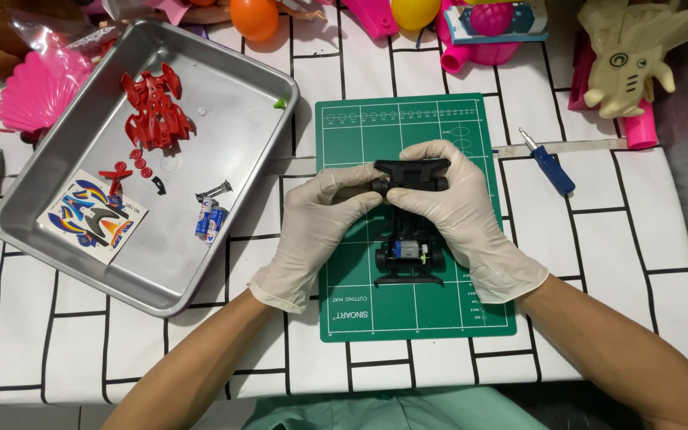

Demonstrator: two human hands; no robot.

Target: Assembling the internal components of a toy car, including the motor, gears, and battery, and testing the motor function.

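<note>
surface: white cloth with a black grid (599, 263) lies under everything, reaching well past both hands on every side
metal tray (224, 263): to the outer side of the left hand, well apart from it; it holds a red car body shell (153, 107), a sticker sheet (95, 216), small red wheels and a blue battery (210, 221)
cutting mat (360, 318): green, directly beneath both hands and the car frame
left hand (316, 231): gloved in white; its grip is closed, with thumb and fingers curled onto the left end of the frame's far bumper
right hand (463, 211): gloved too; its grip is closed over the right side of the frame, fingers wrapped across the far bumper and palm along the flank
toy car chassis (410, 259): black, held between the two hands just above the mat; the near end with its small motor and rear wheels shows below the fingers
handling: judged light and stiff, thin moulded plastic; the bumpers and wheel axles look likely to snap or pop off under a squeeze, and gloves may slide on the smooth plastic; best held by the solid side rails, clear of motor and wheels
screwdriver (549, 163): blue handle, lying beyond the right hand's outer side, apart from it
</note>
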